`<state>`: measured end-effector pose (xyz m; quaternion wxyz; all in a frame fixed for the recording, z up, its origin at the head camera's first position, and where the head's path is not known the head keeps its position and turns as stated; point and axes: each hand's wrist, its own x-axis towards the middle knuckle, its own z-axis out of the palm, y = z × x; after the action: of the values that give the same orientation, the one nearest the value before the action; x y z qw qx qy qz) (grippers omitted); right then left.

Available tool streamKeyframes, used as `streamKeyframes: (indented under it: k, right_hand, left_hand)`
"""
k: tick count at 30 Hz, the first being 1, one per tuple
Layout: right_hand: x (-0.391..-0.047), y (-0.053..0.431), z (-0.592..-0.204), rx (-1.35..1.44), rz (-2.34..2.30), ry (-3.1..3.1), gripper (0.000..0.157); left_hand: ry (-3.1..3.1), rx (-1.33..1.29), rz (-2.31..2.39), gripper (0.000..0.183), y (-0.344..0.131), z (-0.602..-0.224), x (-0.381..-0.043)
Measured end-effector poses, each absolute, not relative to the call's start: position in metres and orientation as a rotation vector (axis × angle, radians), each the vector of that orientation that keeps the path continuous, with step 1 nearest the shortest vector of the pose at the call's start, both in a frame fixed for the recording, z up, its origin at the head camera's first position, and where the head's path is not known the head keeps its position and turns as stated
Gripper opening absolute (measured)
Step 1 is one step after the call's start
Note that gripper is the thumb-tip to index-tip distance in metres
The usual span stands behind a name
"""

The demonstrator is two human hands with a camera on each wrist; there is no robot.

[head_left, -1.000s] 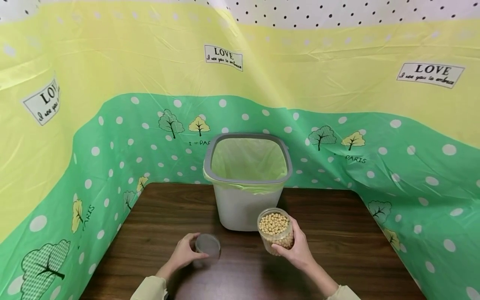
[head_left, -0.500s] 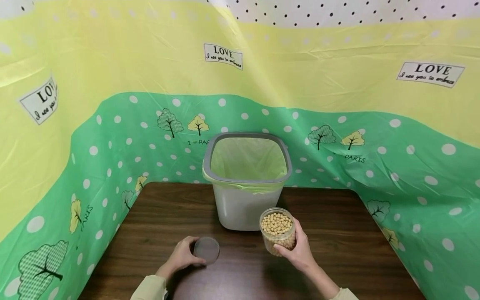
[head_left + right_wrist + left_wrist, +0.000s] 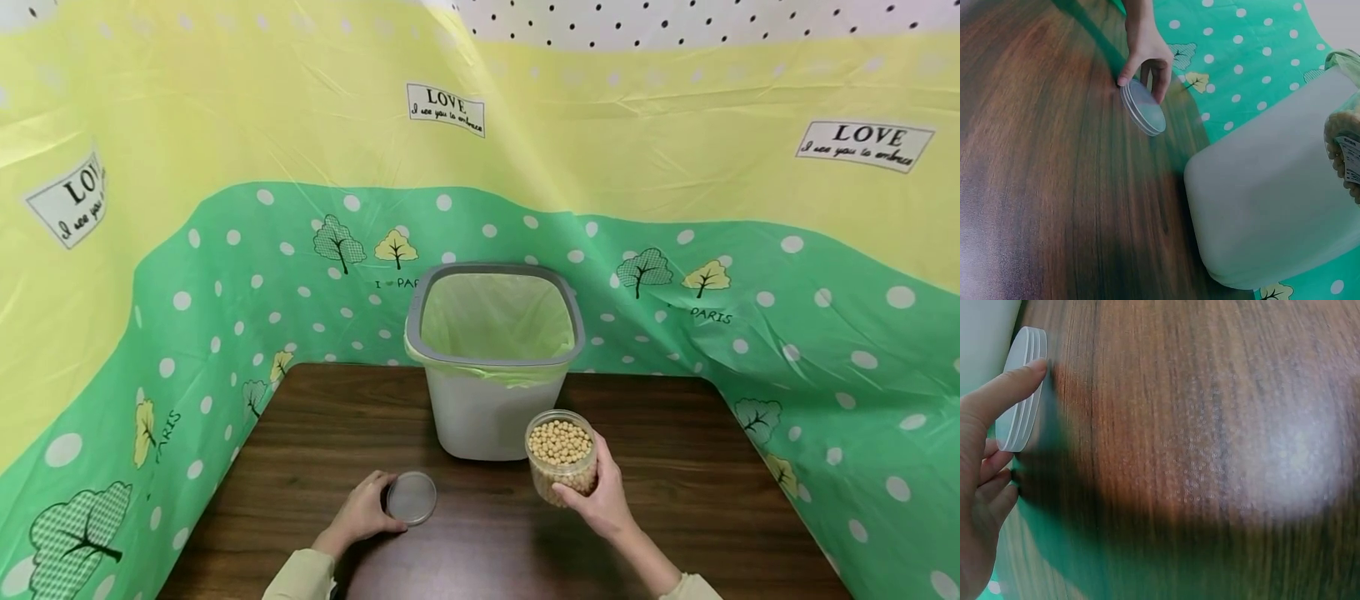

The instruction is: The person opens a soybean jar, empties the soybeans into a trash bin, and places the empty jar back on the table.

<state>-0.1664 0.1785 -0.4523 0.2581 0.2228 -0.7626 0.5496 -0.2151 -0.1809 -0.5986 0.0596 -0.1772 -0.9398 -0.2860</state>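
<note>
My left hand point(image 3: 365, 510) pinches a round clear plastic jar lid point(image 3: 412, 497) by its edge, low over the table on the left. In the left wrist view the thumb presses on the lid's ridged rim point(image 3: 1023, 394), and the lid lies close to the wood. Off to the right, my right hand point(image 3: 602, 496) grips a clear jar point(image 3: 564, 475) around its side, above the table. The jar has no lid on, and round yellow soybeans point(image 3: 560, 442) fill it nearly to the top. At the right wrist view's edge, part of the jar shows a white label point(image 3: 1350, 156).
A light grey bin point(image 3: 483, 417) with a darker grey rim point(image 3: 495, 362) and a pale green liner point(image 3: 495, 321) stands behind the hands. It rests on a dark wooden table point(image 3: 675, 467). Patterned green and yellow sheeting point(image 3: 660, 192) surrounds the table on three sides.
The lid in my left hand has moved slightly left and down. My right hand has carried the jar a little to the right.
</note>
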Motion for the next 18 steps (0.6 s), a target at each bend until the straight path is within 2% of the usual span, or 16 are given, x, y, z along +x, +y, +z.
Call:
streamKeyframes:
  k: [6,11,18]
  right_hand:
    - [-0.166,0.179,-0.451,0.603,1.489,-2.066,0.077]
    - [-0.166,0.181,-0.448,0.609,1.458,-2.046,0.078]
    - [-0.167,0.188,-0.441,0.569,1.4,-2.041,0.079]
  left_hand:
    - [-2.847,-0.544,-0.863,0.079,-0.18,-0.598,-0.215]
    - [-2.868,-0.535,-0.931,0.088,-0.182,-0.596,-0.216]
    - [-2.89,-0.414,-1.009,0.086,-0.188,-0.562,-0.225]
